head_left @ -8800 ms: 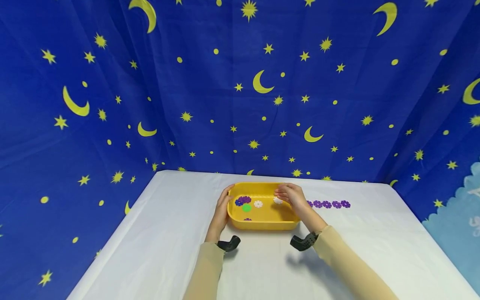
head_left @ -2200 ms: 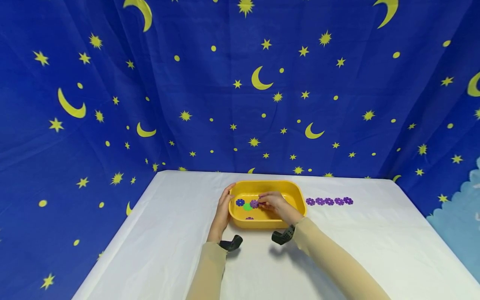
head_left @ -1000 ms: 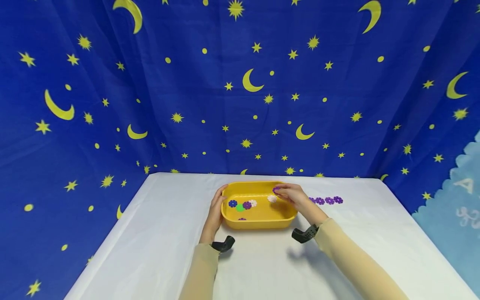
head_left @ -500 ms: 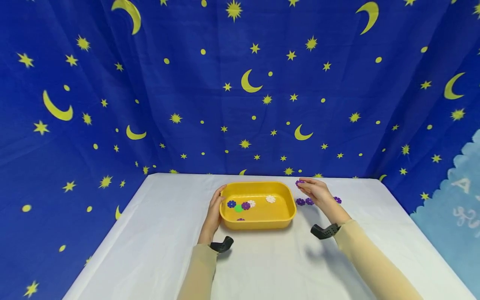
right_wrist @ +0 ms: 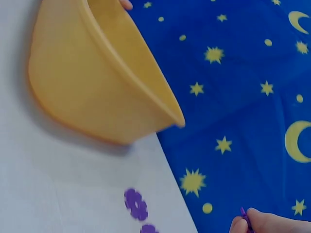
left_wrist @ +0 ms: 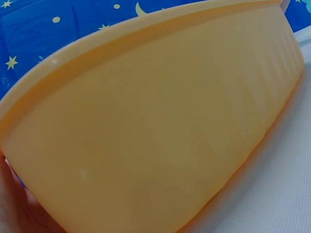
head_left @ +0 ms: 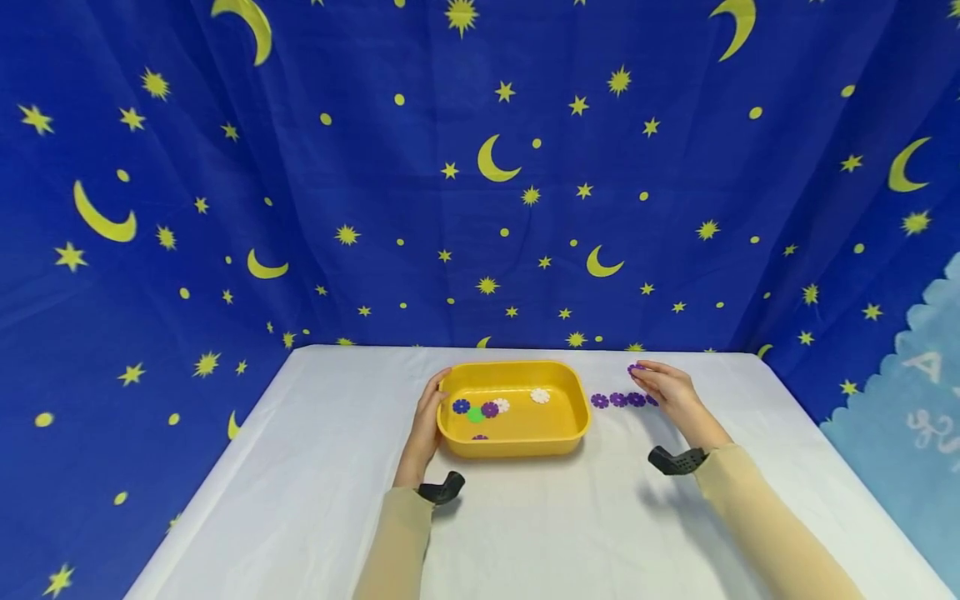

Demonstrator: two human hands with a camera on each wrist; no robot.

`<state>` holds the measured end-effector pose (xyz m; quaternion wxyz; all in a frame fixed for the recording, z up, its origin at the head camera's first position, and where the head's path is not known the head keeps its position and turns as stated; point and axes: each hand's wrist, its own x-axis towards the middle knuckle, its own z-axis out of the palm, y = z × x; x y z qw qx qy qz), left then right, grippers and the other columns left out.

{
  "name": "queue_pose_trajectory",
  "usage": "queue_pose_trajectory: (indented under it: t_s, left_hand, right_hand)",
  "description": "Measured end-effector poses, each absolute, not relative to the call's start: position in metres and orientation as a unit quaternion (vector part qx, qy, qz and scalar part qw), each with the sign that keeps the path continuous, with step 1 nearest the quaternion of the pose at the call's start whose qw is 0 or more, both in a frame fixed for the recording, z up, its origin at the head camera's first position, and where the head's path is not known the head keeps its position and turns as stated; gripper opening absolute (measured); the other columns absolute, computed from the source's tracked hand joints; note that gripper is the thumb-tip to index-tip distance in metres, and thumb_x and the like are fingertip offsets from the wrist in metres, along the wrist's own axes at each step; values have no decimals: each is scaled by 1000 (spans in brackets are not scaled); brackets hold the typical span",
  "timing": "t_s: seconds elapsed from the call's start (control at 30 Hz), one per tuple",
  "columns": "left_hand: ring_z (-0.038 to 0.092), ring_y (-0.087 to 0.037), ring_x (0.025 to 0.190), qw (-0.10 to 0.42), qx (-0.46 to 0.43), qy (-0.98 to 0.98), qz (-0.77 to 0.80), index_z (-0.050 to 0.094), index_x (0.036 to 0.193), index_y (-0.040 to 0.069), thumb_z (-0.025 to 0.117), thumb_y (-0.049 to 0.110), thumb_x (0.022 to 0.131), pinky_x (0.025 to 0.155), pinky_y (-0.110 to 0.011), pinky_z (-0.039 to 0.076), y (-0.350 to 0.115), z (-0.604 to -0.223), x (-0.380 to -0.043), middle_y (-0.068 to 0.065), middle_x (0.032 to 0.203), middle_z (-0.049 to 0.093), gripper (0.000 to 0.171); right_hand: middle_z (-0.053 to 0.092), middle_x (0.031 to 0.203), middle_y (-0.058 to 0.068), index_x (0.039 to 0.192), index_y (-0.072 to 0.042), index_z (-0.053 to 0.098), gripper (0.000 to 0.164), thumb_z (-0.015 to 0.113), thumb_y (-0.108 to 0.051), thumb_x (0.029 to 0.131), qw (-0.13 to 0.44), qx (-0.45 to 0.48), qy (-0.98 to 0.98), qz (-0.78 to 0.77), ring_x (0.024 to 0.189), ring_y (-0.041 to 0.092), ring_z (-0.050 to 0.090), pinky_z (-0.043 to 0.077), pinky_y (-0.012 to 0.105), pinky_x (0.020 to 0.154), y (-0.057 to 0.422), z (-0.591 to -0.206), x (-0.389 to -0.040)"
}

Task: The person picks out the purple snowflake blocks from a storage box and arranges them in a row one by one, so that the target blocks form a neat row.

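Note:
My left hand (head_left: 424,425) grips the left end of a yellow plastic tub (head_left: 513,448), fingers over its rim. Between thumb and fingertips my right hand (head_left: 678,404) pinches a purple flower-shaped disc (head_left: 634,369), seen edge-on as a purple disc (right_wrist: 244,212) in the right wrist view. It is held above a row of purple flower discs (head_left: 618,400) on the table, whose right end the hand hides. Inside the tub lie a blue disc (head_left: 461,407), a green disc (head_left: 476,415), a purple disc (head_left: 490,409) and white discs (head_left: 540,397). Another purple disc (head_left: 480,437) is partly hidden by the front wall.
A white cloth (head_left: 525,525) covers the table. Behind it and at the sides hangs a blue curtain (head_left: 420,192) with yellow moons and stars. Black wrist mounts (head_left: 442,488) sit on both wrists. The tub wall fills most of the left wrist view.
The right hand has taken a purple disc out of the tub and carried it rightward, over the row on the table. The left hand keeps its place on the tub.

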<state>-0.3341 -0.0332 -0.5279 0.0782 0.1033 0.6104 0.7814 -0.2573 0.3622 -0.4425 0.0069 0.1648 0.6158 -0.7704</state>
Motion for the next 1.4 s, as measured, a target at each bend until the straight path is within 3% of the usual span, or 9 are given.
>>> queue_pose_trajectory:
  t_s: [0.1,0.23,0.33,0.47,0.67,0.83,0.97,1.17,1.4]
  left_hand:
    - [25,-27,144,73,103,613,780,38,144,18,33,11,94,121,-47,17,-33,-529,-333,-5,156,27,51]
    - [25,-27,144,75,106,610,781,37,145,17,34,12,94,121,-47,18,-31,-528,-333,-5,157,26,51]
    - [24,-27,145,80,108,608,783,35,146,15,34,12,94,121,-46,16,-29,-528,-334,-5,157,25,52]
    - [25,-25,144,80,101,612,780,34,147,14,34,12,95,121,-45,17,-29,-527,-335,-2,156,28,52]
    - [25,-23,144,79,94,615,779,38,145,19,34,13,95,121,-44,17,-32,-525,-334,0,155,30,50]
    - [25,-23,144,75,89,619,777,40,143,21,34,14,95,122,-44,16,-33,-524,-334,-1,155,29,50]
    - [22,-25,145,78,91,618,777,37,145,18,33,12,95,122,-44,14,-33,-523,-332,-3,156,27,51]
    - [21,-25,146,80,93,612,781,36,146,15,33,11,95,122,-44,12,-33,-525,-333,-5,157,26,51]
    - [20,-26,146,80,98,616,777,35,146,16,33,12,96,122,-46,12,-33,-523,-333,-5,157,25,50]
  right_hand:
    - [70,83,-11,97,-17,68,19,61,-2,88,-2,167,592,-788,83,0,67,48,23,99,371,-445,-254]
    - [70,80,-9,86,-19,67,24,56,3,89,-6,182,570,-801,80,1,67,52,21,93,383,-447,-249]
    - [70,79,-8,108,-14,64,28,52,4,91,-6,193,564,-803,79,1,67,53,19,89,391,-448,-246]
    - [68,78,-9,143,-2,37,52,48,5,93,-3,206,570,-795,78,1,66,52,19,92,398,-449,-247]
    - [67,74,-10,144,2,34,55,48,6,91,-20,233,583,-778,75,0,65,53,18,87,408,-455,-249]
    - [67,72,-9,123,-4,54,36,51,7,89,-38,252,573,-779,74,1,65,54,20,88,415,-460,-248]
    - [65,71,-10,118,-4,53,31,52,7,89,-47,276,575,-769,72,1,65,52,22,91,421,-465,-248]
    - [63,65,-8,98,-5,59,20,51,10,88,-80,308,563,-763,65,2,64,57,19,74,427,-471,-251]
    - [59,55,-9,76,-12,60,23,54,8,86,-105,355,602,-708,54,3,59,53,17,55,433,-481,-257]
